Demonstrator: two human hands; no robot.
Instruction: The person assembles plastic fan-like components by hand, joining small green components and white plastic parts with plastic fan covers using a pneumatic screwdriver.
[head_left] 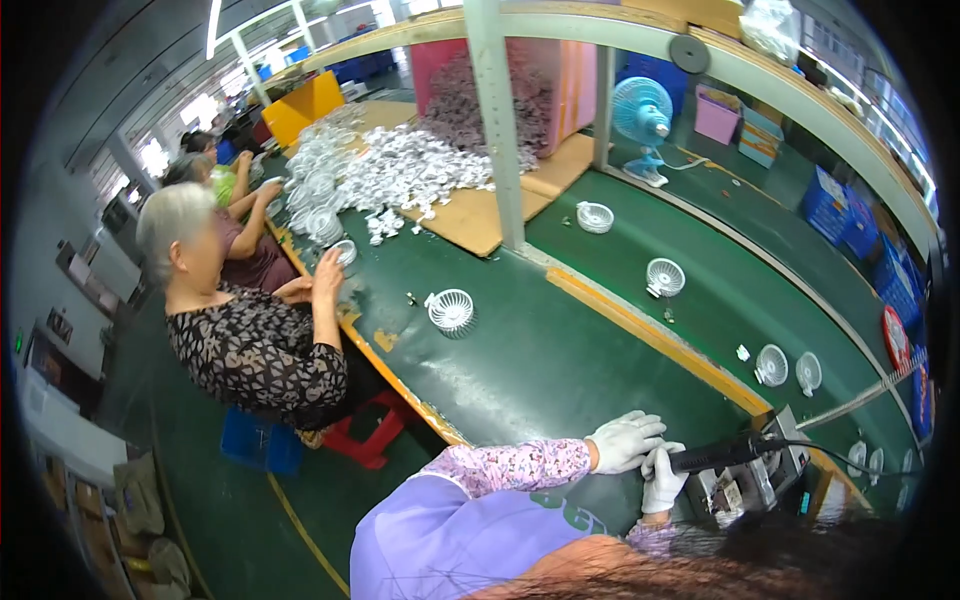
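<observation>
My left hand (627,441), in a white glove, is over the green tabletop with its fingers stretched to the right. Just in front of it, my gloved right hand (662,482) has its fingers curled at the left end of a black electric screwdriver (718,455). A cable runs from the tool's far end. The fingertips of the two hands nearly meet; whether something small lies between them I cannot tell. Beneath the screwdriver stands a metal fixture (735,487), partly hidden by the tool.
White fan grilles (452,312) lie across the green table (480,375) and belt (615,258). A co-worker (255,300) sits at the left, handling a round white part (345,252). White parts (400,170) are heaped behind a metal post (492,130). A blue fan (642,112) stands beyond.
</observation>
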